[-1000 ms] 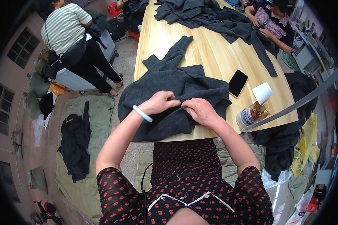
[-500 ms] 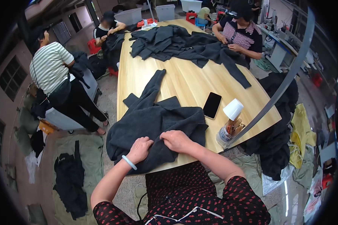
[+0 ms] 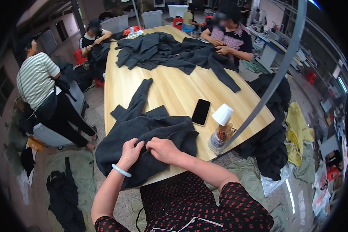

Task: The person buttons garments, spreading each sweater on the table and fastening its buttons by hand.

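Note:
A dark grey long-sleeved sweater point(image 3: 162, 125) lies bunched at the near end of the wooden table, one sleeve stretched toward the far side. My left hand point(image 3: 131, 150), with a pale bangle on its wrist, pinches the sweater's fabric. Close beside it, my right hand point(image 3: 162, 150) has its fingers curled shut on the same cloth. Between the two hands a fold of fabric is raised. Part of the sweater hangs over the near table edge. The fingertips are partly hidden in the cloth.
On the wooden table point(image 3: 174, 87) lie a black phone point(image 3: 201, 112), a jar of tools point(image 3: 219, 138) with a white paper cup point(image 3: 222, 114) on top, and a dark garment pile point(image 3: 154, 48). A metal pole point(image 3: 274, 81) rises at the right. Several people work around.
My hands have come closer together on the sweater, gathering the fabric between them. The whole view has shifted, so the table sits further left and lower.

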Tool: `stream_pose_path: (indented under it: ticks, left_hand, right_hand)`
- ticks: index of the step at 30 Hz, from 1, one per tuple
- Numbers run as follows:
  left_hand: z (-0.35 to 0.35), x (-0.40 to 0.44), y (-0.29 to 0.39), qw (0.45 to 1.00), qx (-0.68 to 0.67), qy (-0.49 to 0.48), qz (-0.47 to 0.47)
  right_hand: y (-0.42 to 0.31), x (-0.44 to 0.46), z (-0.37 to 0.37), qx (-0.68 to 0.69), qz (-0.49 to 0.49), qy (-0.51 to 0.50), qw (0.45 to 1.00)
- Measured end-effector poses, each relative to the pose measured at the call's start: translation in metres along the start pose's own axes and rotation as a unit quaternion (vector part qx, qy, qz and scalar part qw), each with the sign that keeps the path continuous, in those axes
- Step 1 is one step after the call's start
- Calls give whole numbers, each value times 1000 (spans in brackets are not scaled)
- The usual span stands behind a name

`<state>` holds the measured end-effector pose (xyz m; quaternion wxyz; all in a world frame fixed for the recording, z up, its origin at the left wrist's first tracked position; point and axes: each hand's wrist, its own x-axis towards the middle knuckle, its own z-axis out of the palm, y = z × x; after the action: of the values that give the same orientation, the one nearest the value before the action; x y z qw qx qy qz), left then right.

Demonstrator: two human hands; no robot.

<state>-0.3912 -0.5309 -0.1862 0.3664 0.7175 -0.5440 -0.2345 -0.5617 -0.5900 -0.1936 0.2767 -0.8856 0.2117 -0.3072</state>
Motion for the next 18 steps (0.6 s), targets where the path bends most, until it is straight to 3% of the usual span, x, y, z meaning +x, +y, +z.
stream_pose_path:
  ticks: [4,10,18]
  left_hand:
    - [5,1,-5,1000,18,-18,4]
    - [-5,-6,16,984,-122,-89,-94]
    - [5,-2,-1,993,-75,-61,-71]
  right_hand:
    - [-3,1,3,-5,9,-1,1000]
    - [0,3,8,-2,32,4,999]
    - [3,2,10,-21,6,14,1000]
